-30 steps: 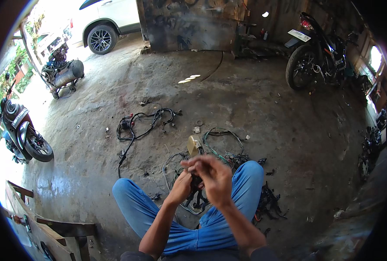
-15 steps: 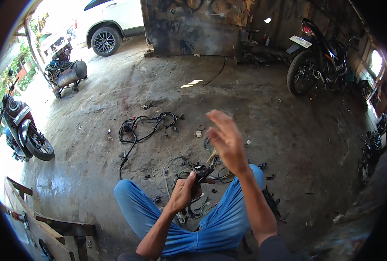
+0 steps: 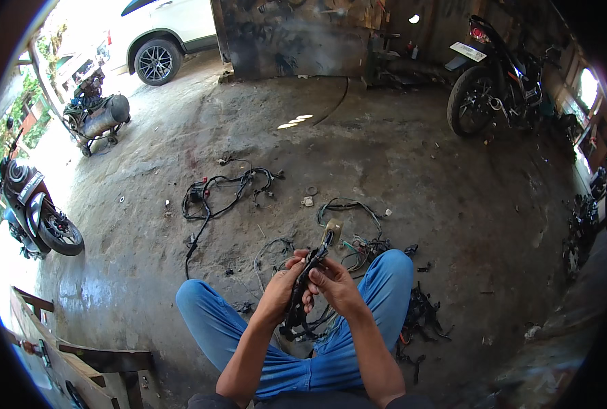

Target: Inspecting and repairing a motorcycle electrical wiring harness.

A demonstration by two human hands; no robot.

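Note:
Between my knees, a black-wrapped wiring harness (image 3: 295, 315) is held up in both hands. My left hand (image 3: 280, 293) is closed round it from the left. On its other side my right hand (image 3: 337, 290) pinches it with thumb and fingers near the upper part. A tan connector (image 3: 334, 225) shows at the far end of the bundle, past my fingertips. Loose wires (image 3: 269, 253) curl on the floor around and below the harness; my hands hide part of them. Beyond the connector lies a loop of greenish wire (image 3: 350, 202).
Another black harness (image 3: 211, 217) lies ahead on the left. Black wire scraps (image 3: 423, 313) sit beside my right knee. A motorcycle (image 3: 484, 88) stands far right, another motorcycle (image 3: 44, 211) at left, near a compressor (image 3: 106, 119). A wooden bench (image 3: 106, 356) is at lower left.
My right hand has come down from its raised position above the floor and taken hold of the harness beside my left hand. The greenish wire loop now shows more fully.

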